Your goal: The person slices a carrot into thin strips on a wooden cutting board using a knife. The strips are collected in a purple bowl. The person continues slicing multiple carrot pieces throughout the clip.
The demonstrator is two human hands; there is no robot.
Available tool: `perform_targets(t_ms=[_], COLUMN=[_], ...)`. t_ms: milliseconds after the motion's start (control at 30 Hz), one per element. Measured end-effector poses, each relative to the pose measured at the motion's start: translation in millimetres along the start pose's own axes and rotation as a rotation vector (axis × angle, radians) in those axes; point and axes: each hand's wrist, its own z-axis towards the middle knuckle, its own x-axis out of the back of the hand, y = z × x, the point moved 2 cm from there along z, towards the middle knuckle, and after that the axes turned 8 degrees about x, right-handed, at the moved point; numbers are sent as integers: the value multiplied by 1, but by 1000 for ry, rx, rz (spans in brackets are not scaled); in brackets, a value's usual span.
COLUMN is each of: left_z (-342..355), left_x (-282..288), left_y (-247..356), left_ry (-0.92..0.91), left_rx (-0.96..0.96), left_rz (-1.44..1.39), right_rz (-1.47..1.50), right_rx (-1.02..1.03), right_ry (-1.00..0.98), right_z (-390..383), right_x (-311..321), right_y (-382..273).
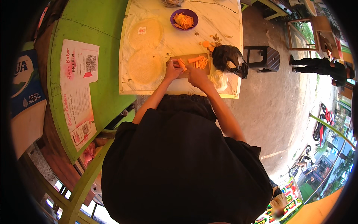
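At the near edge of the marble-patterned table (pixel 175 86), my left hand (pixel 172 71) is closed around a piece of carrot (pixel 182 64), tilted over a small wooden cutting board (pixel 204 71). Close beside it on the right, my right hand (pixel 198 77) is closed; what it grips, if anything, is too small and hidden to make out. Another carrot piece (pixel 194 59) and a pile of cut carrot sticks (pixel 202 64) lie on the board beyond my hands. Farther off stands a purple bowl (pixel 196 22) with carrot strips in it.
Two clear packs of pale round sheets (pixel 145 67) lie to the left. Right of the board are a black plastic bag (pixel 226 58), a whitish translucent bag (pixel 220 80) and carrot scraps (pixel 211 48). A dark plastic stool (pixel 263 58) and a green table (pixel 100 22) flank the table.
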Motion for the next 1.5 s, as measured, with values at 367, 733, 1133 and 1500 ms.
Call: perform_targets(t_ms=[367, 733, 1133, 1500], left_z=[13, 17, 13, 21], left_x=[3, 3, 4, 6], left_y=[-1, -5, 4, -2], left_ry=[-19, 28, 2, -55], left_rx=[-41, -54, 4, 68], left_rz=[-16, -17, -43, -71], right_rz=[4, 126, 185, 150], right_rx=[-109, -95, -65, -85], right_ry=[-144, -59, 13, 178], right_z=[26, 26, 20, 9], right_x=[13, 0, 0, -49], right_y=[-13, 2, -6, 11])
